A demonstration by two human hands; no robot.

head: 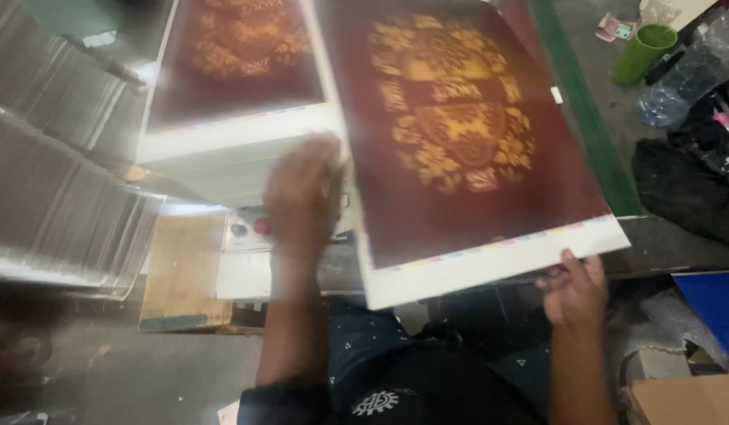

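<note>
1. Sheet [467,149], the big printed one, lies tilted across the middle of my view: glossy dark maroon with a gold ornamental crest and a white margin carrying a thin strip of small colour patches along its near edge.
2. My right hand [573,291] grips that sheet at its near right corner, thumb on top of the white margin, fingers curled under.
3. My left hand [305,193] is at the sheet's left edge, fingers spread fairly wide; it is blurred, so I cannot tell whether it grips the paper or only presses against it.
4. To the left, farther off, a stack [234,118] of like sheets shows the same maroon and gold print on top, with thick white sides of squared paper edges.
5. Just near that stack, beside my left hand, sits a pale control box with a red button [260,226].
6. At far left, more paper [57,197] lies fanned in grey, streaky layers.
7. Along the sheet's right runs a green strip [589,118].
8. At far right stand a green cup [644,51] and a crumpled clear plastic bag [691,67].
9. Near right, a brown cardboard box [683,401] lies by a blue panel [715,311].
</note>
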